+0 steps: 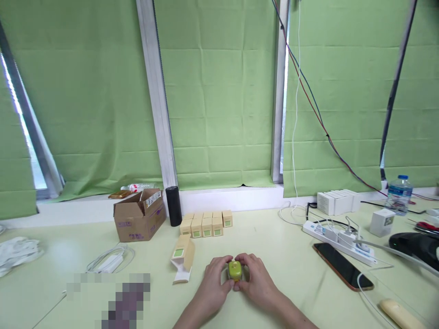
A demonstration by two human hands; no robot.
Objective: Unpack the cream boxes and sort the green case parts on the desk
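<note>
Between my two hands, on the pale table (pixel 151 292), is a small glossy yellow-green object (pixel 235 269) with a rounded-square top. What kind of thing it is I cannot make out. My left hand (pixel 215 279) curls around its left side, thumb at the front and fingertips behind. From the right, my right hand (pixel 256 279) holds it in a similar way. Left of my hands lies an opened tan carton (pixel 183 258) with a green label and its white-lined flaps folded out. Behind it, several closed small tan boxes (pixel 202 225) stand in rows.
A brown cardboard box (pixel 140 219) and black cylinder (pixel 173 205) stand at the back left. To the right are a power strip (pixel 338 241) with cables, a phone (pixel 343 265), white boxes (pixel 338 202) and a water bottle (pixel 399 195). A white adapter (pixel 110 263) lies left; pixelation hides the lower left.
</note>
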